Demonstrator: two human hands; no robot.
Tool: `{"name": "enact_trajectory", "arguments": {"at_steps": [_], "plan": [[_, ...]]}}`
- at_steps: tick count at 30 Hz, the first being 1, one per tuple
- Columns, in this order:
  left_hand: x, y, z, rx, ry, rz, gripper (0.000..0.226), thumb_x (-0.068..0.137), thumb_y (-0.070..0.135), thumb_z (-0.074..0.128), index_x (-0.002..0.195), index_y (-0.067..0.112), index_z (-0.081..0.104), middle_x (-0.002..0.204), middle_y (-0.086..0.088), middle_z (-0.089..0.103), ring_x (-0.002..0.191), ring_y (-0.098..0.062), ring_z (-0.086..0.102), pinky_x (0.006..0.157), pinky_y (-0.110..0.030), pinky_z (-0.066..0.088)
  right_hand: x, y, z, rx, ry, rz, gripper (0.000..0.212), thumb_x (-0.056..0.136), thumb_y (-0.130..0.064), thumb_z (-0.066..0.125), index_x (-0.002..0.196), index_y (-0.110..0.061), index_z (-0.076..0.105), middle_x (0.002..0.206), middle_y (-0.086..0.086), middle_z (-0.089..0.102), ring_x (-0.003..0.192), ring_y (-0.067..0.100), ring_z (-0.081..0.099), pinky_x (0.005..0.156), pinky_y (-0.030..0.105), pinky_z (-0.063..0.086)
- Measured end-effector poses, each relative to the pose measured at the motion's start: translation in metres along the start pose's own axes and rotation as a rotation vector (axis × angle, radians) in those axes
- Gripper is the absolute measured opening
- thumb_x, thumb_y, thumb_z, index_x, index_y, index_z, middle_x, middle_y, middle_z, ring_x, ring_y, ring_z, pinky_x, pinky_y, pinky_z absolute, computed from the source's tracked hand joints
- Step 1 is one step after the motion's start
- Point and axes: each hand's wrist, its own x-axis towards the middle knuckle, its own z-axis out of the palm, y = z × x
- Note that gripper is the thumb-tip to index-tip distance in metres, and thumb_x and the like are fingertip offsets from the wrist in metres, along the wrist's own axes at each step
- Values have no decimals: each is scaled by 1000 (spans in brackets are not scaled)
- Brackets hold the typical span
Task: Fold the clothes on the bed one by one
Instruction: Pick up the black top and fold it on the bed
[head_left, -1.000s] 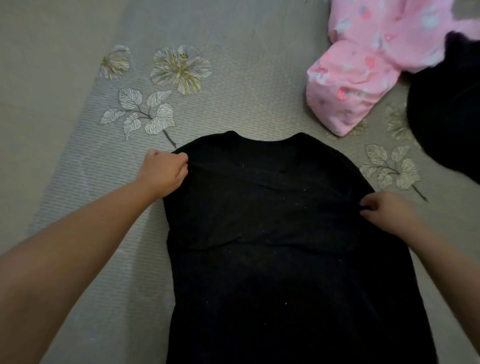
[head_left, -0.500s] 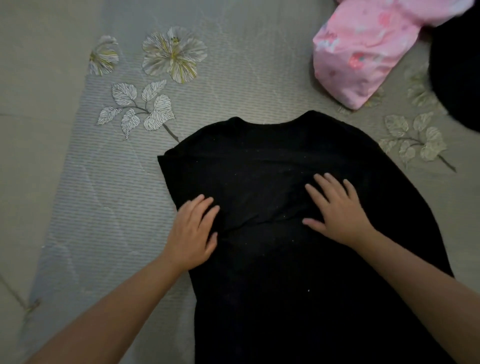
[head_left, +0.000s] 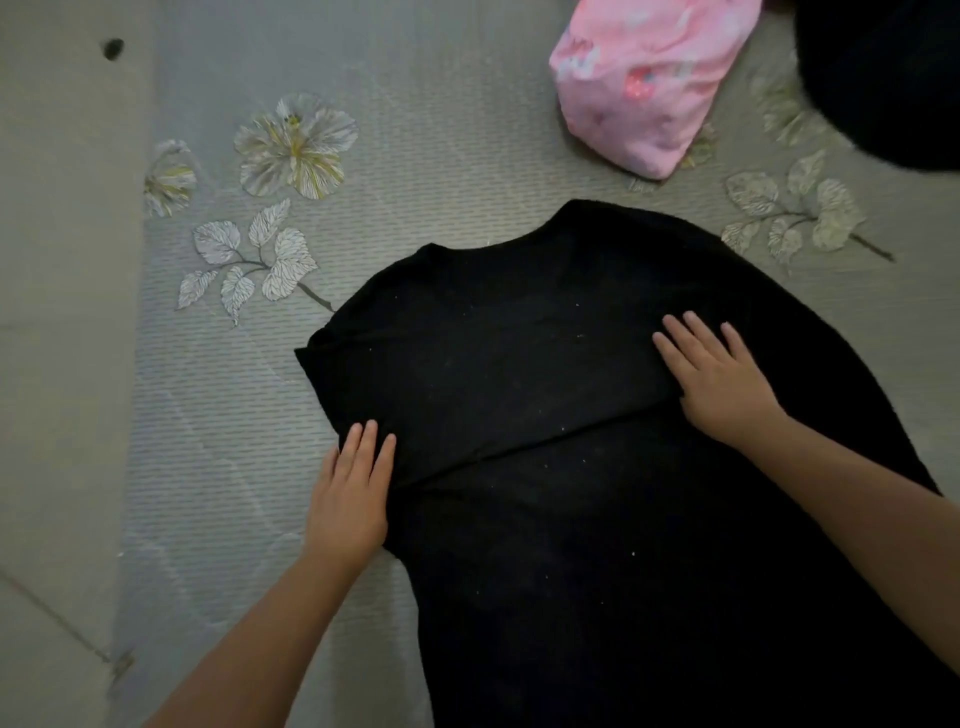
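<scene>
Bedspread (head_left: 426, 171) with a flower pattern lies bare to the left of my black shirt (head_left: 545, 519), while a pink bundle (head_left: 644, 88) and another dark garment (head_left: 883, 78) sit near its collar at the upper right. My left hand (head_left: 350, 499) lies flat with fingers straight, pressing the shirt's left edge just under the folded-in sleeve. My right hand (head_left: 722, 384) rests palm down, fingers spread, on the shirt's right chest; neither grips anything.

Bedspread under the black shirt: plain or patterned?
Patterned: grey-beige bedspread with fine stripes and printed flowers and leaves, seen in the head view.
</scene>
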Motion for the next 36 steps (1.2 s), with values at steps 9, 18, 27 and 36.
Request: {"name": "enact_trajectory", "arguments": {"at_steps": [9, 18, 27, 36], "plan": [[4, 32, -34, 161, -234, -86, 71, 92, 30, 34, 145, 6, -6, 153, -16, -12, 142, -28, -11, 114, -46, -1, -21, 2, -7, 257, 7, -40, 69, 87, -29, 57, 145, -14, 24, 155, 8, 11, 144, 24, 2, 113, 48, 1], [11, 161, -33, -139, 73, 294, 63, 95, 26, 38, 146, 6, 6, 155, -11, -1, 143, -23, -6, 112, -32, -4, -225, 79, 84, 523, -63, 908, 58, 82, -33, 65, 126, 1, 49, 118, 28, 55, 110, 41, 50, 96, 53, 37], [13, 219, -11, -10, -11, 221, 68, 96, 42, 29, 145, 5, 0, 155, -13, -6, 142, -24, -8, 115, -38, -1, -230, 136, 103, 617, 100, 1042, 26, 91, -19, 50, 106, -6, 66, 101, 23, 65, 99, 38, 57, 89, 39, 35], [5, 208, -65, -86, -33, 238, 59, 96, 31, 39, 145, 8, 15, 155, -8, 7, 143, -21, 3, 115, -35, 15, -166, 178, -12, 1187, 659, 1028, 25, 89, -14, 52, 97, 5, 66, 84, 15, 62, 81, 21, 54, 78, 35, 44]]}}
